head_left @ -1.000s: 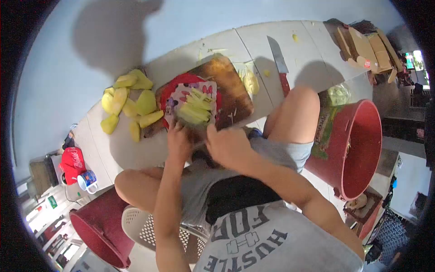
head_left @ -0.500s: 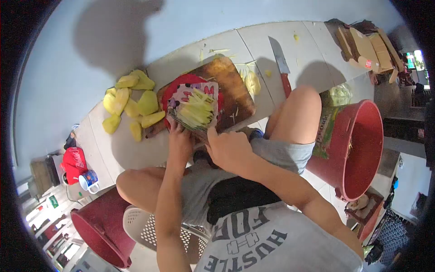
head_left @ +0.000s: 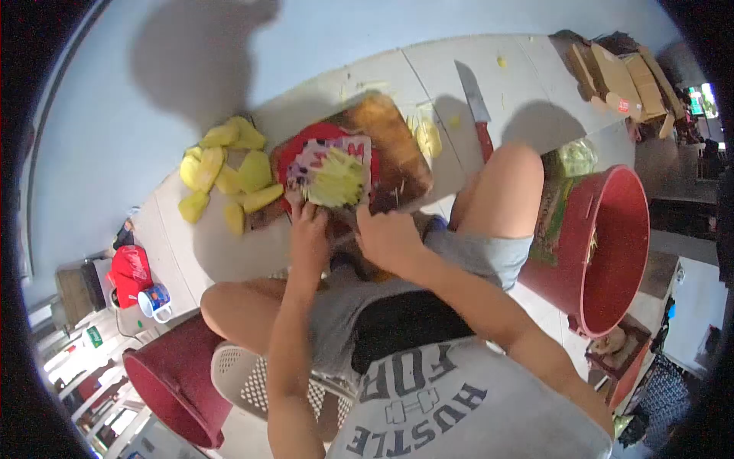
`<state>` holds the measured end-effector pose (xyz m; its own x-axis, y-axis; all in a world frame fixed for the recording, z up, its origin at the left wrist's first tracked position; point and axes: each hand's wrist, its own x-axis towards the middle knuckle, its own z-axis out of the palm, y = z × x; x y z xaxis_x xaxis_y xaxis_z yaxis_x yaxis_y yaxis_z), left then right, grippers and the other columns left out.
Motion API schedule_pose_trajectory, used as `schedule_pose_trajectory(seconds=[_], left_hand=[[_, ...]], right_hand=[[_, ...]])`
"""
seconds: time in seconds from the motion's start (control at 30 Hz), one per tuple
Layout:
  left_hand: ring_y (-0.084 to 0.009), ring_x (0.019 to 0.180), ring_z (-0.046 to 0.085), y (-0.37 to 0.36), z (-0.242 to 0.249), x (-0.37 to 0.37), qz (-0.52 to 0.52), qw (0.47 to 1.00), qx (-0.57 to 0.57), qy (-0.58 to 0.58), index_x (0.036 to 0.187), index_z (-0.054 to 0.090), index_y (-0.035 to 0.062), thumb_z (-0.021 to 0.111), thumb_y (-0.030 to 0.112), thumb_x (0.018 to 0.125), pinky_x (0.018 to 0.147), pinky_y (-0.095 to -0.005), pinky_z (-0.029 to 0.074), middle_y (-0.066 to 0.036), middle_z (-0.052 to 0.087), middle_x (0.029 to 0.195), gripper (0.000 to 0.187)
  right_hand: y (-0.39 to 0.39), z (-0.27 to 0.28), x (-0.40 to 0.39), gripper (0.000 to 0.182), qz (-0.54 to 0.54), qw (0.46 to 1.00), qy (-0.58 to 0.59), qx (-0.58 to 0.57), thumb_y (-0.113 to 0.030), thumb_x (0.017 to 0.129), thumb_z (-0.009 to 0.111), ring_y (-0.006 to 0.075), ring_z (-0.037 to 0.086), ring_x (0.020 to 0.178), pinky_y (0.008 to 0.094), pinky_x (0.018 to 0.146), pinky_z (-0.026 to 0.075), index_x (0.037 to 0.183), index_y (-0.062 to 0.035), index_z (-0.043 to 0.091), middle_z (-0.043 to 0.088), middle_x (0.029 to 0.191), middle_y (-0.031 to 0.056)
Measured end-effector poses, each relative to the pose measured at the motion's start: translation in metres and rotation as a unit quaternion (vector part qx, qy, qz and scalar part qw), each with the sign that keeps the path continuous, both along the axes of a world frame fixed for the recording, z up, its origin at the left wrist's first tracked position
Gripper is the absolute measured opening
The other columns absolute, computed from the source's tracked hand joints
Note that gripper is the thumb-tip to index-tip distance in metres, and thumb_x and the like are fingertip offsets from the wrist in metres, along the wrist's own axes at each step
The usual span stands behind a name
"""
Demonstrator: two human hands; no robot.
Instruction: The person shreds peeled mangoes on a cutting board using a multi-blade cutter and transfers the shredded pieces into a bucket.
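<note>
here, leaning over a pale tiled counter (head_left: 535, 76), looking down on both bare hands. having a heap of thin, pale green strips (head_left: 336, 177) straight ahead, lying on a red-edged printed mat (head_left: 312, 157), on top of a wooden cutting board (head_left: 394, 130). resting the left hand (head_left: 309, 229) at the near left edge of the heap, bending its fingers, not showing whether pinching anything. holding the right hand (head_left: 388, 237) near the heap's right side, curling its fingers inward, blurring too much to tell how tightly or around what. facing piled yellow-green pieces (head_left: 254, 170) left of the board, a red-handled knife (head_left: 477, 109) well to its right. sitting beside a large red tub (head_left: 627, 237).
</note>
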<state>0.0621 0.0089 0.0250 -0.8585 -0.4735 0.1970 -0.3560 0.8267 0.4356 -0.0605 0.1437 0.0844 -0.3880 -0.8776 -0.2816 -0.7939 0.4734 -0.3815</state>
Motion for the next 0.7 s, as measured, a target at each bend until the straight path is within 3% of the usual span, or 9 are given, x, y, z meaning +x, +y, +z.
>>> schedule_pose_trajectory(seconds=[0.1,0.2,0.37,0.5,0.53,0.57,0.63,0.7], left_hand=[[-0.0478,0.116,0.051,0.007,-0.013,0.000,0.031,0.999,-0.006,-0.016,0.099,0.067,-0.0020,0.063,-0.001,0.072,0.096,-0.0531,0.045,-0.022,0.061,0.117,0.028],[-0.0460,0.112,0.052,0.008,-0.014,-0.003,0.015,0.998,-0.023,0.058,0.102,0.068,-0.0009,0.065,0.000,0.070,0.095,-0.0530,0.045,-0.021,0.061,0.118,0.032],[-0.0455,0.116,0.052,0.003,-0.014,0.001,0.007,0.998,-0.027,0.053,0.105,0.067,-0.0016,0.068,0.001,0.068,0.096,-0.0533,0.045,-0.020,0.061,0.121,0.038],[-0.0458,0.113,0.053,0.001,-0.025,0.001,-0.002,0.996,-0.021,0.087,0.099,0.069,-0.0015,0.069,0.001,0.066,0.096,-0.0533,0.045,-0.019,0.063,0.115,0.033],[-0.0460,0.112,0.054,0.004,-0.030,0.007,0.002,0.996,-0.024,0.090,0.097,0.069,-0.0011,0.070,0.001,0.066,0.096,-0.0535,0.045,-0.019,0.063,0.113,0.031],[-0.0460,0.112,0.054,0.007,-0.032,0.015,0.002,0.996,-0.022,0.086,0.097,0.069,-0.0011,0.070,0.001,0.066,0.096,-0.0535,0.045,-0.019,0.063,0.113,0.031],[-0.0464,0.108,0.056,0.001,-0.031,0.008,0.005,0.998,-0.027,0.055,0.094,0.069,-0.0007,0.069,0.000,0.065,0.096,-0.0535,0.045,-0.018,0.064,0.110,0.029],[-0.0450,0.106,0.057,0.003,-0.030,0.010,-0.007,0.996,-0.023,0.081,0.092,0.068,-0.0009,0.069,0.000,0.064,0.092,-0.0528,0.048,-0.017,0.064,0.108,0.028]], right_hand=[[-0.001,0.000,0.002,0.023,-0.007,1.000,-0.005,-0.007,-0.020,0.090,0.054,0.0364,0.072,0.074,0.0502,0.065,0.056,0.101,-0.0005,0.056,0.072,0.079,0.0187],[0.004,0.039,0.005,0.021,0.016,1.000,-0.004,-0.006,-0.017,0.088,0.054,0.0361,0.073,0.075,0.0495,0.065,0.057,0.100,0.0000,0.057,0.072,0.080,0.0192],[0.001,0.002,0.003,0.020,-0.005,1.000,0.005,-0.012,-0.016,0.086,0.055,0.0354,0.073,0.075,0.0491,0.062,0.057,0.098,0.0000,0.057,0.072,0.079,0.0192],[0.005,0.041,0.011,0.018,0.027,0.999,0.010,-0.026,-0.015,0.086,0.055,0.0360,0.072,0.073,0.0492,0.063,0.057,0.096,-0.0002,0.057,0.071,0.079,0.0191],[0.008,0.025,0.014,0.018,0.027,0.999,0.005,-0.019,-0.015,0.086,0.055,0.0360,0.072,0.073,0.0492,0.063,0.057,0.096,-0.0002,0.057,0.071,0.079,0.0191],[0.009,-0.004,0.014,0.027,0.007,1.000,0.007,-0.025,-0.023,0.088,0.059,0.0361,0.071,0.069,0.0488,0.061,0.056,0.102,0.0008,0.058,0.070,0.074,0.0181],[-0.003,0.003,0.001,0.037,-0.005,0.999,0.028,-0.045,-0.030,0.090,0.062,0.0361,0.070,0.065,0.0485,0.059,0.054,0.107,0.0018,0.058,0.069,0.070,0.0170],[0.002,0.018,0.009,0.023,0.007,0.999,0.012,-0.042,-0.019,0.088,0.056,0.0366,0.072,0.074,0.0500,0.064,0.057,0.098,0.0012,0.058,0.071,0.078,0.0199]])
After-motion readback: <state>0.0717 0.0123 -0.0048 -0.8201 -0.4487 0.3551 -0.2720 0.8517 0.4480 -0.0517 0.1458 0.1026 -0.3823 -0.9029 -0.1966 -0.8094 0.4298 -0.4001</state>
